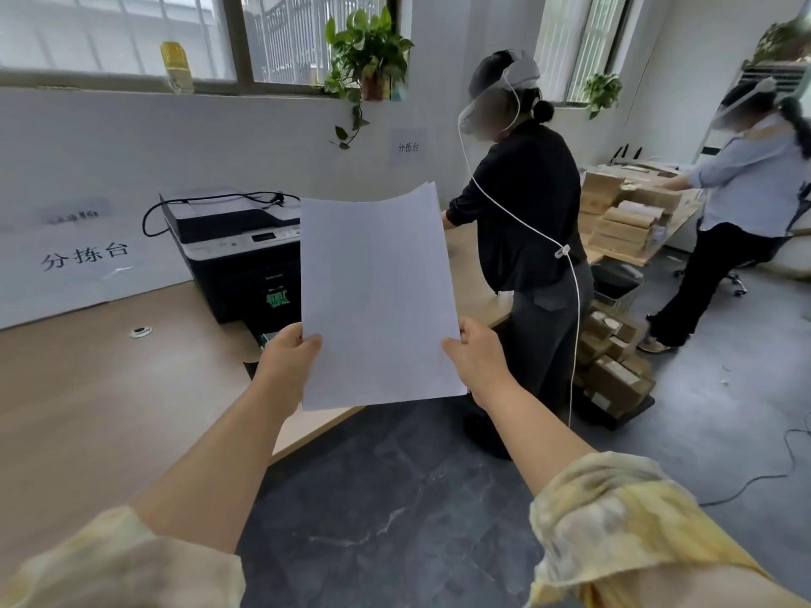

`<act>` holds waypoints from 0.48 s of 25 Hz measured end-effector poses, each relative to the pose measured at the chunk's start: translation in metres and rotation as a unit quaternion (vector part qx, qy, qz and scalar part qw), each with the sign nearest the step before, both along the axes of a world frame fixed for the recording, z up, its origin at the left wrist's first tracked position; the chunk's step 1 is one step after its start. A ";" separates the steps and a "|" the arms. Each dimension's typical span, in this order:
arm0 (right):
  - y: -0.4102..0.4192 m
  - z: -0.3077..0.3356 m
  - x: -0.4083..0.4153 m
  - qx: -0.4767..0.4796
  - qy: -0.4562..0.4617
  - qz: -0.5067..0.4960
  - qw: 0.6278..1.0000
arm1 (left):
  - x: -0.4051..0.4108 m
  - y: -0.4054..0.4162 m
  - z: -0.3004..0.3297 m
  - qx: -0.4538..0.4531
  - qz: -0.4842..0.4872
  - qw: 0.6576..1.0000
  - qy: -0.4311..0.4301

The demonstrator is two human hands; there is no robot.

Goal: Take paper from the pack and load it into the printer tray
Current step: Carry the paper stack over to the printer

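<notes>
A thin stack of white paper (377,296) is held upright in front of me, its top edge curling slightly. My left hand (285,357) grips its lower left edge and my right hand (476,353) grips its lower right edge. Behind the paper, a black and white printer (232,252) stands on the wooden table (109,388). Its front lower part looks open, with a dark tray (259,335) jutting out towards me, largely hidden by my left hand and the paper. No paper pack is in view.
A black cable (151,212) loops off the printer's top. A person in black (526,239) stands right of the printer at the table. Another person (737,221) works at a far table stacked with cardboard boxes (623,221). More boxes (614,370) sit on the floor.
</notes>
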State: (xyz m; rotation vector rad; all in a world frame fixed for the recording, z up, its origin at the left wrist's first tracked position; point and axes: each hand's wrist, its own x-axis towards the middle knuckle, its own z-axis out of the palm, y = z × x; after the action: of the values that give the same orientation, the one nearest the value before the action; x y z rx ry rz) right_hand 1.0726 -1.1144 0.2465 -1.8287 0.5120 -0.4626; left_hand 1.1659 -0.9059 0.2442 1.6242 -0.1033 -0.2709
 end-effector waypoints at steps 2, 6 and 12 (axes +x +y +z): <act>-0.009 -0.004 0.021 -0.003 0.000 0.005 1.000 | 0.017 -0.009 -0.004 -0.003 0.008 1.000 0.003; -0.027 -0.014 0.072 -0.001 0.005 0.024 1.000 | 0.061 -0.026 -0.015 -0.022 0.024 0.999 0.013; -0.059 -0.019 0.157 0.002 0.015 0.046 0.999 | 0.139 -0.051 -0.027 -0.014 0.032 0.999 -0.001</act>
State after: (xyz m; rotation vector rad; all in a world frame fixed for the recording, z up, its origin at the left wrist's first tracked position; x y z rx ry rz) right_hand 1.2293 -1.1732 0.2275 -1.8491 0.4473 -0.3723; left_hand 1.3051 -0.9570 0.2171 1.5975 -0.0555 -0.2171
